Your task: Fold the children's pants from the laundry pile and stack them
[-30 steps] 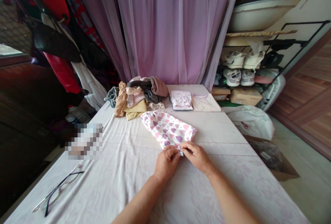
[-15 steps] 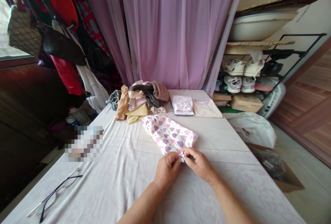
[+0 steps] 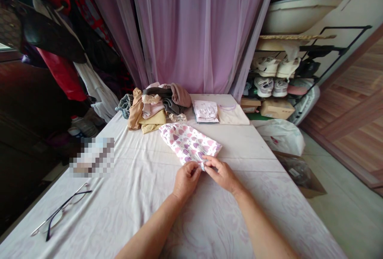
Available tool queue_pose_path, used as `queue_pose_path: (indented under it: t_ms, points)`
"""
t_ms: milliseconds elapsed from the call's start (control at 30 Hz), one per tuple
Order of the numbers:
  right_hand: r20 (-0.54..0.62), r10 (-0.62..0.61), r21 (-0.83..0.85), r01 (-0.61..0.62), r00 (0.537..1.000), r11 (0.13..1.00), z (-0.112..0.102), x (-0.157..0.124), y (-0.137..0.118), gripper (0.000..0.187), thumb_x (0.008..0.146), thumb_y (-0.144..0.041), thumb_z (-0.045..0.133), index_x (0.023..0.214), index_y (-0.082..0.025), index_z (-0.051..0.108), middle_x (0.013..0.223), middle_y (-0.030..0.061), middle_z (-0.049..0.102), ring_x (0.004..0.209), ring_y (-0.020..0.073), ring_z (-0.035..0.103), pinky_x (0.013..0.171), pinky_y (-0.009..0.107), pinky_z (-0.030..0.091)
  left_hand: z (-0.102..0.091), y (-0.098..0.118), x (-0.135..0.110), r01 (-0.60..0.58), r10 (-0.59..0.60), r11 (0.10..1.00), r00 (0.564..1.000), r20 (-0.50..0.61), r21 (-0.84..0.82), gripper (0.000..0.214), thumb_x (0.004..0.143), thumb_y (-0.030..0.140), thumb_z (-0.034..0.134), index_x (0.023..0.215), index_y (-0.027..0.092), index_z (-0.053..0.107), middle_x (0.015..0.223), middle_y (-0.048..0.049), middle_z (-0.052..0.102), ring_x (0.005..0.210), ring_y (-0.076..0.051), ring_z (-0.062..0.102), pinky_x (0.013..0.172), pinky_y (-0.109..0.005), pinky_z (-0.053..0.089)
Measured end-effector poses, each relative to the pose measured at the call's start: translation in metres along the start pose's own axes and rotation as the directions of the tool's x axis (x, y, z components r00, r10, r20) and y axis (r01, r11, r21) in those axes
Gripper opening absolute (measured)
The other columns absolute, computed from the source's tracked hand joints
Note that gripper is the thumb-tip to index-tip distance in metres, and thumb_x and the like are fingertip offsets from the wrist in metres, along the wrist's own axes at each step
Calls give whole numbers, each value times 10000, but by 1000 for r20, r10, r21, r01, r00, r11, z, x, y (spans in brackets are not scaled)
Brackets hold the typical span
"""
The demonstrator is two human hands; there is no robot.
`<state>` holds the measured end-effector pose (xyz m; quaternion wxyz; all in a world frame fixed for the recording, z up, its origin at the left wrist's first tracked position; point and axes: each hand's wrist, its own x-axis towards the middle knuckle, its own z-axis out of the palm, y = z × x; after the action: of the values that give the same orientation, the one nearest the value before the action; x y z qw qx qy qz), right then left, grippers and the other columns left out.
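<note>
While both hands stay at the near edge of the heart-print cloth (image 3: 188, 143), very little about the grip has changed over the last second. The left hand (image 3: 185, 179) and the right hand (image 3: 223, 175) meet fingertip to fingertip, thumbs and forefingers closed in a small pinch on the cloth's nearest corner, the other fingers curled loosely beside them. How much fabric sits inside each pinch is too small to tell.

The cloth lies flat on the table (image 3: 134, 211), running away from the hands toward the pile of clothes (image 3: 155, 107), its far end just short of it. Compared with the earlier frames its outline is nearly the same, and it has not slid along the table; the work looks like fine fiddling at that one corner, not a big fold.

What differs most is the view: the head has tipped, so hands, cloth and pile all sit slightly higher and further left than half a second ago. The folded pieces (image 3: 206, 111) by the curtain (image 3: 194, 31) and the glasses (image 3: 60, 213) at the left edge lie as before.
</note>
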<state>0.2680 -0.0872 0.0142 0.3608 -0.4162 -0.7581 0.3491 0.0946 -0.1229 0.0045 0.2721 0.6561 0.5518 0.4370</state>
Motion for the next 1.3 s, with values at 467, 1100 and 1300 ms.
queue_pose_path:
  t_ms: [467, 1100, 1300]
  points:
    - [0, -10, 9, 10, 1000, 1000, 6, 1, -3, 209, 820, -298, 587, 986, -225, 691, 888, 33, 747, 802, 180, 687, 750, 280, 535, 3, -7, 1, 5, -5, 998, 1000, -7, -58, 104, 872, 219, 580, 809, 186, 656, 787, -8, 691, 713, -124, 630, 675, -224, 503]
    - [-245, -146, -184, 102, 958, 978, -6, 4, -9, 149, 838, -302, 516, 876, -218, 633, 759, 13, 664, 723, 172, 628, 708, 271, 497, -65, -21, 6, -10, -5, 767, 1000, 21, 641, 234, 900, 215, 577, 1094, 283, 688, 1424, -64, 492, 746, -131, 687, 650, -276, 565]
    - [-257, -129, -160, 90, 958, 983, -7, 2, -7, 151, 844, -317, 529, 898, -214, 626, 770, 11, 674, 723, 170, 637, 712, 260, 506, -60, -19, 3, -213, 218, 765, 974, 66, 607, 266, 920, 165, 513, 1072, 284, 696, 1207, -51, 603, 843, -124, 657, 699, -237, 550]
